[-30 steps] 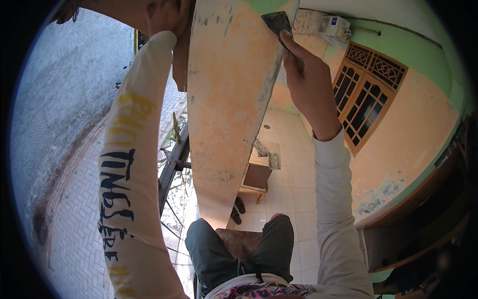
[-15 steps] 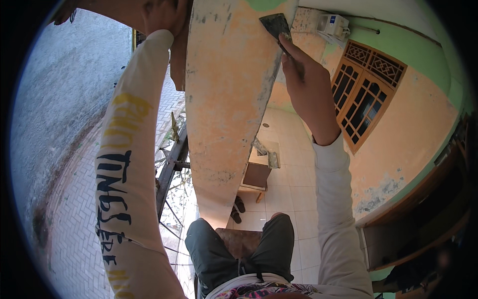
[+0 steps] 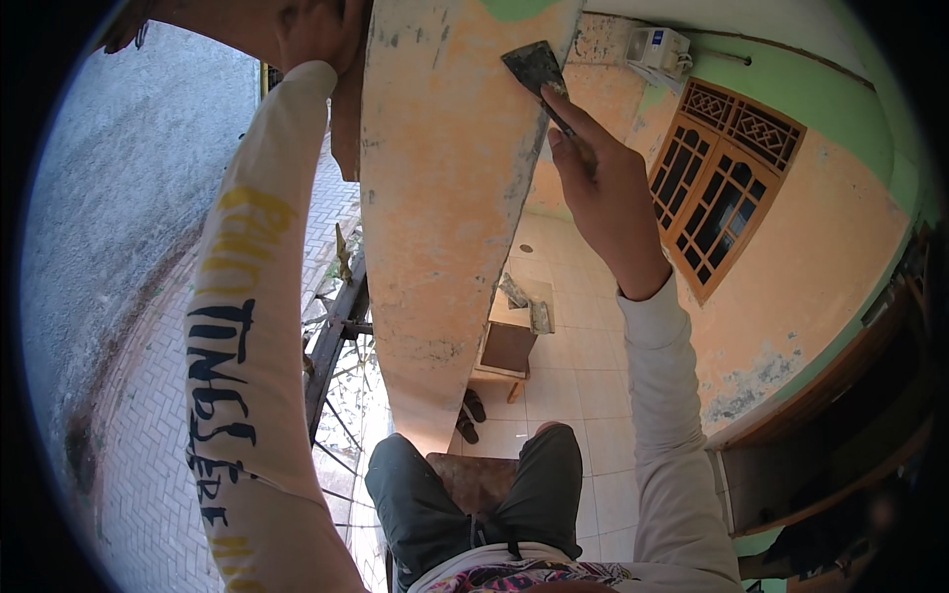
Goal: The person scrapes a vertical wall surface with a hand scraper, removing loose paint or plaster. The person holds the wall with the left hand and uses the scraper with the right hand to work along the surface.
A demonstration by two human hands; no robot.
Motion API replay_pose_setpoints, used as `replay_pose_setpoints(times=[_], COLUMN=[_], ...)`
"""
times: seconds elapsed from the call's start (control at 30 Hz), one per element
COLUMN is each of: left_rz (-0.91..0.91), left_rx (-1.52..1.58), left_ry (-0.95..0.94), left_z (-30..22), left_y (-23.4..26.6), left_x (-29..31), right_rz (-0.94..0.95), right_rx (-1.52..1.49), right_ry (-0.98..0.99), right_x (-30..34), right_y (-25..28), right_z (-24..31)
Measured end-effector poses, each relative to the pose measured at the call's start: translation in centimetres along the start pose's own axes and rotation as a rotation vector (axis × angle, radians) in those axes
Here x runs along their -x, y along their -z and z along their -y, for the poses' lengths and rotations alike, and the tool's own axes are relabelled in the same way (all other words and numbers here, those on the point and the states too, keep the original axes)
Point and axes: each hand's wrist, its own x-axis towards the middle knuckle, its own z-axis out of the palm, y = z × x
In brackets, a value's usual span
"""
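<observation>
My right hand (image 3: 608,188) is closed round the handle of a paint scraper (image 3: 535,67), its index finger stretched along the handle. The scraper's wide dark blade lies over the upper right part of a tall pillar (image 3: 435,217) with worn, patchy orange paint. Some green paint shows at the pillar's top. At the upper left, my left hand (image 3: 316,35) grips a reddish-brown beam (image 3: 222,25) beside the pillar; its fingers are dark and partly cut off by the upper edge.
Below my knees is a brown seat or board (image 3: 474,481). A small table (image 3: 504,351) and dark sandals (image 3: 469,417) stand on the tiled floor. Left of the pillar runs a dark metal railing (image 3: 336,336). A wooden window (image 3: 727,188) and an air-conditioner unit (image 3: 657,49) are at the right.
The scraper and my right hand have shifted slightly left and down across the pillar. The view has moved a little; my left hand keeps its place on the beam.
</observation>
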Motion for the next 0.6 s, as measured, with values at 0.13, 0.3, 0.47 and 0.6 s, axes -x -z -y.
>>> replay_pose_setpoints(times=[0.13,0.3,0.47,0.6], left_rz=[-0.007,0.011,-0.001,-0.015], left_rx=[0.005,0.004,0.004,-0.017], left_ry=[0.004,0.011,0.01,-0.001], left_z=[0.07,-0.09,-0.12,0.36], left_y=[-0.13,0.04,0.08,-0.35], left_x=[-0.01,0.01,-0.01,-0.06], right_rz=[-0.008,-0.015,-0.01,-0.005], right_rx=[0.03,-0.001,0.025,0.014], right_ry=[0.024,0.013,0.014,-0.003], right_x=[-0.05,0.06,0.09,0.27], right_y=[-0.13,-0.4,-0.49,-0.66], right_z=[-0.52,-0.74,-0.92,-0.9])
